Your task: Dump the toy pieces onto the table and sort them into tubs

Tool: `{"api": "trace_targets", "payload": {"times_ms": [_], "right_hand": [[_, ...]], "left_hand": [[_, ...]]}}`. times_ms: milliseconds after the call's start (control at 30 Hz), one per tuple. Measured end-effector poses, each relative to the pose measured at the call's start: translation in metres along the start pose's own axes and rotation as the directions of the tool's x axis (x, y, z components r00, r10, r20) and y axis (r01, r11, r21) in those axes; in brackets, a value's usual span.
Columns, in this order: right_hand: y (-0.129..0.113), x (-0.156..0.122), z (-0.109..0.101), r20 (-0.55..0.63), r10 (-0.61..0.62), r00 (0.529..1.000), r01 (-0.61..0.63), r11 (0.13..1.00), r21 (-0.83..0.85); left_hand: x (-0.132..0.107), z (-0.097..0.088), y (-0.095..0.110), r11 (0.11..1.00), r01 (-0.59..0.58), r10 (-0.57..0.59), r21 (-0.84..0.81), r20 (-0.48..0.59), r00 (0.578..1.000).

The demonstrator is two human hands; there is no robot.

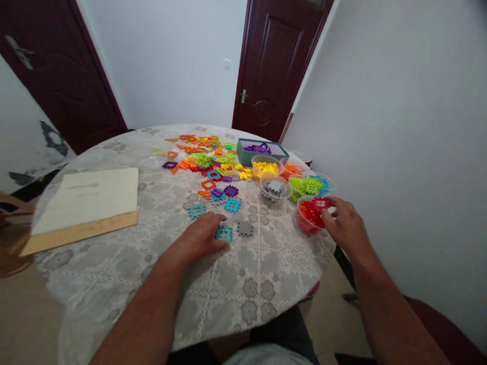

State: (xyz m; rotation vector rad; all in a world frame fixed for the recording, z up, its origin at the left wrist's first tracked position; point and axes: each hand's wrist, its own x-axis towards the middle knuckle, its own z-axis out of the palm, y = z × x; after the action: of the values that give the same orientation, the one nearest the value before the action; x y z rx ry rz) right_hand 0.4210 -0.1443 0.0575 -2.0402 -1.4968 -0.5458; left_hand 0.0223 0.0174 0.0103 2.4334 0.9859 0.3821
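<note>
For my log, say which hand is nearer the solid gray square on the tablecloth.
Left. The left hand is just left of the gray square, at a blue window piece; the right hand is farther off to the right, at the tub of red pieces.

Rd table (114, 274) under a gray floral cloth (228, 299); toward its L side a cream sheet (106, 203) w/ faint marks lies atop a tan board (81, 233), whose near edge sticks out. Behind, a white wall (163, 61) w/ sm. switch plate (227, 64) btwn two dk red doors, L door (49, 66) & R door (279, 61), each w/ metal handle (244, 96). Far L: dk patches (53, 139) low on wall, a brown item (9, 258) cut off at edge (can't tell what), beige floor (26, 309) below.
</note>
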Motion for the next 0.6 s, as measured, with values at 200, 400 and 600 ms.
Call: {"api": "trace_targets", "payload": {"times_ms": [200, 400, 600], "right_hand": [[-0.045, -0.008, 0.005, -0.097, -0.165, 0.982, 0.171, 0.984, 0.059], [-0.12, -0.024, 0.029, 0.245, -0.351, 0.904, 0.25, 0.897, 0.364], [-0.165, -0.023, 0.071, 0.527, -0.411, 0.744, 0.248, 0.902, 0.353]], "left_hand": [[0.003, 0.004, -0.005, 0.997, 0.034, -0.029, 0.068, -0.079, 0.996], [0.003, 0.002, -0.002, 0.984, 0.089, -0.076, 0.154, -0.085, 0.993], [0.003, 0.0, 0.0, 0.976, 0.144, -0.126, 0.165, -0.114, 0.985]]}}
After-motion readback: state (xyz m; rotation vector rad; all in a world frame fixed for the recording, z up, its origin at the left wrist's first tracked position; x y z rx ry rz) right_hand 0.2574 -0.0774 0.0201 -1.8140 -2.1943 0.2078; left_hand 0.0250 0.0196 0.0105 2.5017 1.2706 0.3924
